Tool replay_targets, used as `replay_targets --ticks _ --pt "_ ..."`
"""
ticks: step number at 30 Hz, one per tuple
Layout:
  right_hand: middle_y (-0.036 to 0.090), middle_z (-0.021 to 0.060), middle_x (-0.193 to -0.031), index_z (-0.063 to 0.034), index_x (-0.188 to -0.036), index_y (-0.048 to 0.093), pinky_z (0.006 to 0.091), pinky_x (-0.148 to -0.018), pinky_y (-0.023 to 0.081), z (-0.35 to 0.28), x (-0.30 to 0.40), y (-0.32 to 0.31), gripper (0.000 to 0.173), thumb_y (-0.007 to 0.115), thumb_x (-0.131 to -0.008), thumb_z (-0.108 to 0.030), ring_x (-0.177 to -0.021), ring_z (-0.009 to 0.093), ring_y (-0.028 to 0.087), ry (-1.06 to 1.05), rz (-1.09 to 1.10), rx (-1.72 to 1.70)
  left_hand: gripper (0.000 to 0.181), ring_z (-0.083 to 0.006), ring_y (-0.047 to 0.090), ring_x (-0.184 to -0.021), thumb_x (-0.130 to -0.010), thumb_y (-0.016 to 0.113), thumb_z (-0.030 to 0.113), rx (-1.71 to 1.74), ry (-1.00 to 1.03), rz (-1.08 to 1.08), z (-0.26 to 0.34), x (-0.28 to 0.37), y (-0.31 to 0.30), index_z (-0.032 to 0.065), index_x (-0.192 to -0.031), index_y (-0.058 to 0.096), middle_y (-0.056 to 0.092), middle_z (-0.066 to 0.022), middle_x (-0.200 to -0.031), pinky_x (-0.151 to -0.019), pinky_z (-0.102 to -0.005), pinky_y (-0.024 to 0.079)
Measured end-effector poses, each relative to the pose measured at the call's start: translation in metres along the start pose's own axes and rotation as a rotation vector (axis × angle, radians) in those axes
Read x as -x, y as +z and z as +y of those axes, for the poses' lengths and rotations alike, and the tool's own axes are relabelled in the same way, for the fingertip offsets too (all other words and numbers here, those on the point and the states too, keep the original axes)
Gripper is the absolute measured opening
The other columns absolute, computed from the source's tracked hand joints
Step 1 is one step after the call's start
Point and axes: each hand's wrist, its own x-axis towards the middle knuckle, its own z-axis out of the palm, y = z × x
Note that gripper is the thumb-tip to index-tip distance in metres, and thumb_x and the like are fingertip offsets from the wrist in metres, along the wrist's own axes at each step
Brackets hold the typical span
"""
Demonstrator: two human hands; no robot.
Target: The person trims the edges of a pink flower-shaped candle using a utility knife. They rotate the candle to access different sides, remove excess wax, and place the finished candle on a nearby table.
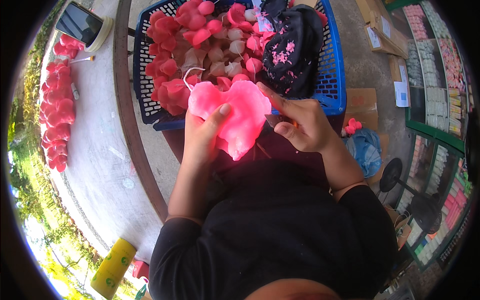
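A bright pink, lobed wax candle (243, 112) with a white wick at its upper left is held in front of me. My left hand (204, 129) grips it from the left, thumb pressed on its face. In my right hand (305, 122) is a small knife (273, 120), its dark blade at the candle's right edge; the handle is mostly hidden by the fingers. The right index fingertip reaches the candle's upper right edge. Behind them stands a blue plastic basket (337, 75) filled with red-pink candles (163, 65) and whitish ones (236, 47), several with wicks.
Black cloth (300, 71) with pink wax shavings lies in the basket's right side. On the left, a pale table (97, 123) bears a row of red candles (58, 108), a phone (79, 22) and a yellow roll (113, 268). Shelves (431, 131), cardboard boxes (362, 101) and a black fan (425, 212) are rightward.
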Motion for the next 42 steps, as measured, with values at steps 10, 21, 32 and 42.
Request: replay_targets --ticks 10,21,32,42 --pt "0.052 0.0062 -0.058 -0.0007 -0.13 0.048 0.03 -0.047 0.041 -0.007 0.002 0.002 0.055 0.043 -0.094 -0.042 -0.048 0.017 0.051 -0.031 0.094 0.199 0.04 -0.0174 0.061 -0.089 -0.079 0.069 0.015 0.001 0.011 0.033 -0.004 0.006 0.005 -0.0008 -0.11 0.049 0.06 -0.0096 -0.099 -0.08 -0.032 0.05" --pt "0.056 0.0072 -0.061 -0.0129 -0.132 0.049 0.0326 -0.047 0.042 -0.014 0.005 0.001 0.049 0.054 -0.089 -0.037 -0.05 0.023 0.053 0.035 0.067 0.105 0.04 -0.0146 0.059 -0.084 -0.073 0.071 0.011 -0.103 0.068 0.023 -0.003 0.006 -0.003 0.0015 -0.105 0.049 0.059 -0.0067 -0.093 -0.076 -0.0298 0.049" --pt "0.059 0.0107 -0.064 -0.0134 -0.132 0.048 0.0326 -0.052 0.045 -0.013 0.008 -0.004 0.046 0.055 -0.09 -0.029 -0.054 0.025 0.058 0.099 -0.023 -0.141 0.046 -0.0134 0.058 -0.083 -0.067 0.073 0.014 -0.258 0.093 -0.16 0.002 0.006 -0.013 0.0033 -0.104 0.048 0.057 -0.0053 -0.091 -0.074 -0.0287 0.048" --pt "0.06 0.0127 -0.064 -0.0106 -0.134 0.045 0.0324 -0.054 0.046 -0.02 0.005 -0.016 0.052 0.051 -0.091 -0.038 -0.057 0.028 0.06 0.133 -0.111 -0.212 0.049 -0.0144 0.057 -0.09 -0.068 0.071 0.016 -0.046 -0.102 -0.149 0.005 0.002 -0.002 0.0019 -0.109 0.047 0.056 -0.006 -0.096 -0.08 -0.0301 0.047"
